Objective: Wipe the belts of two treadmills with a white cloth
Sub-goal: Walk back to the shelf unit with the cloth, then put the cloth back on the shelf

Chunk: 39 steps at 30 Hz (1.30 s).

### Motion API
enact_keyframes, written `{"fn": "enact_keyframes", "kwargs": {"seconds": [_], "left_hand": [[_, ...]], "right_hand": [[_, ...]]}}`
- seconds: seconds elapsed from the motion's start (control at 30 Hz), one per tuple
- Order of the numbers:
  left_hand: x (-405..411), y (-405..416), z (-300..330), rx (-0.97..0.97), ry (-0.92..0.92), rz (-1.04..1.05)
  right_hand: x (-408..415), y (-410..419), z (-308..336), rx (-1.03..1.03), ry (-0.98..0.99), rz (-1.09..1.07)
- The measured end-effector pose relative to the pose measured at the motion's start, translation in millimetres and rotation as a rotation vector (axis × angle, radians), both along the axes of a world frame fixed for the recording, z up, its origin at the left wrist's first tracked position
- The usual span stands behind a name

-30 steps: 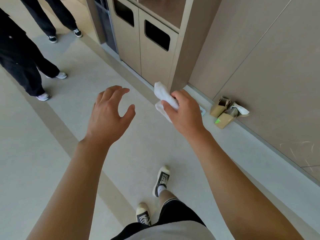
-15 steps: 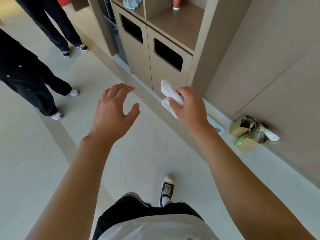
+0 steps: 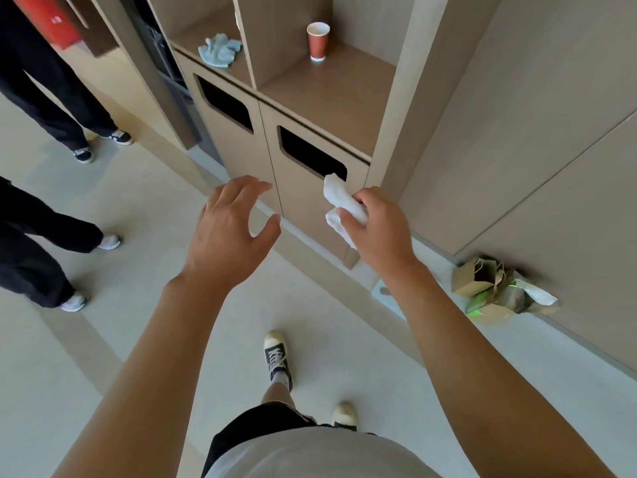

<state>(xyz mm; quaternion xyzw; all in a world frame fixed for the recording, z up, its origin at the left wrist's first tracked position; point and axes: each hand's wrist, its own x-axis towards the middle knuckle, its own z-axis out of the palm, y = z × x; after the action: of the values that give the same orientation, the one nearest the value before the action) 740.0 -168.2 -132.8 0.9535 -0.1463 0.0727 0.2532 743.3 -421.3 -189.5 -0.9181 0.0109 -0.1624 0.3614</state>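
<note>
- Two bare hands reach out ahead of us over a pale grey floor (image 3: 144,339), in front of a tan wooden cabinet (image 3: 310,208) with two dark slot openings in its front panels.
- Our right hand (image 3: 377,225) grips a crumpled white cloth (image 3: 339,205), fingers and thumb curled round its middle.
- We see the white cloth bunched into a longish roll; its long axis runs from lower right to upper left, one end poking up towards the right-hand dark slot opening (image 3: 312,151) and the other end hanging below the thumb.
- We hold the white cloth in the air, just in front of the right-hand cabinet panel; whether it touches the panel we cannot tell.
- Our left hand (image 3: 231,232) is empty, its fingers spread and loosely bent, thumb apart, palm facing down, well apart from the cloth.
- On the cabinet's shelf above we see a red paper cup (image 3: 317,41) standing upright with a white inside, and in the neighbouring compartment to the left a crumpled light blue rag (image 3: 220,50).
- Against the beige wall on the right lie brown paper bags (image 3: 489,288) on the floor, with something green and white among them.
- Below us show our black shorts (image 3: 255,426), a grey shirt and black-and-white lace-up sneakers (image 3: 277,357).
- At the left stand the black-trousered legs (image 3: 38,236) of other persons.
</note>
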Motion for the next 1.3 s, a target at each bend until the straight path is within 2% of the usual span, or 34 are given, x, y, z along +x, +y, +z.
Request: {"fn": "enact_keyframes", "kwargs": {"seconds": [0.33,0.6,0.97,1.13,1.3], "left_hand": [[185,6,-11,0.021,0.052,-0.218],[285,-43,-33,-0.018,0.125,-0.307],[380,-76,-76,-0.002,0.176,-0.322],[420,-81,-93,0.021,0.175,-0.400],[461,-92,-111,0.070,0.222,-0.500]], "right_hand": [[142,13,-9,-0.070,0.002,-0.198],[219,-13,-28,-0.043,0.107,-0.269],[336,-40,-58,0.036,0.246,-0.240],[380,-42,-79,0.068,0.258,-0.359],[398,-38,-104,0.132,0.487,-0.369]]}}
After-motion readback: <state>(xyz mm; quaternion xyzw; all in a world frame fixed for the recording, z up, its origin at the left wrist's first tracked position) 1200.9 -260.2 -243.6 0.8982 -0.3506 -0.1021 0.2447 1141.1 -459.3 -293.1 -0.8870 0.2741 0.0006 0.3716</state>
